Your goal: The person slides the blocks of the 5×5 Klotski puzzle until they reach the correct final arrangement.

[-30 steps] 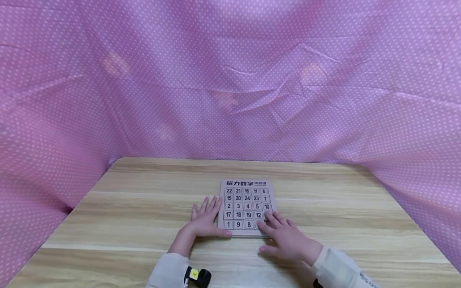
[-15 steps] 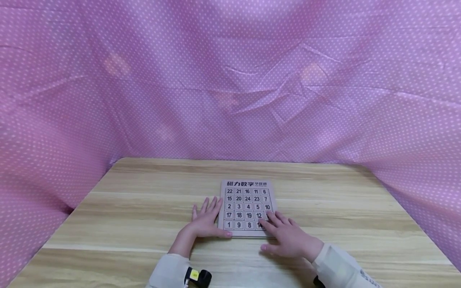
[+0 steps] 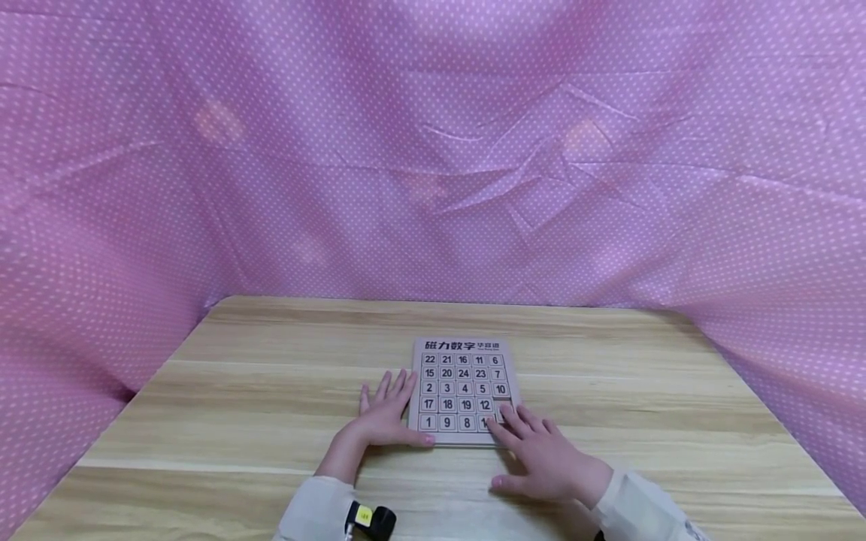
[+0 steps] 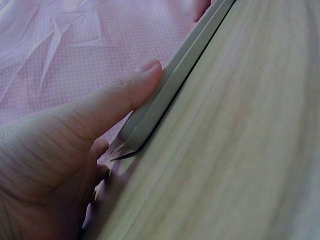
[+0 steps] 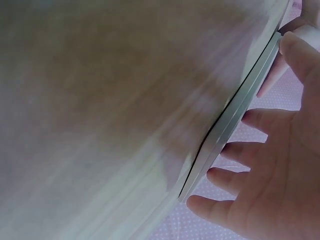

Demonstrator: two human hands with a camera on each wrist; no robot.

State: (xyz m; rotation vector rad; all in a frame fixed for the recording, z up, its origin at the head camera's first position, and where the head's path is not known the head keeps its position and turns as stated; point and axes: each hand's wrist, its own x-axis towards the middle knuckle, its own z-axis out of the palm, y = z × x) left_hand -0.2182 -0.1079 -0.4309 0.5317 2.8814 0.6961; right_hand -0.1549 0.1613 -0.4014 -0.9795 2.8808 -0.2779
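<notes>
A pale number sliding puzzle (image 3: 467, 438) with black-numbered square tiles lies flat on the table. My left hand (image 3: 386, 419) rests at its near left corner, fingers spread along the left side and thumb on the front edge. The left wrist view shows that thumb (image 4: 135, 85) against the puzzle's edge. My right hand (image 3: 549, 460) reaches over the near right corner with extended fingers. Its fingertips are at the tiles right of 12 and over the bottom-row tile right of 8, whose number is partly covered. Below tile 10 (image 3: 501, 389), a recess partly shows.
The wood-grain table (image 3: 271, 361) extends around the puzzle on all sides. Behind and beside it hangs a pink cloth (image 3: 433, 188) with white dots. A black wrist camera (image 3: 380, 522) with a yellow label sits on the left sleeve.
My right hand has shifted slightly towards the near edge, and its fingertips have moved down from the spot under tile 10, uncovering part of a recess. The left hand stays put.
</notes>
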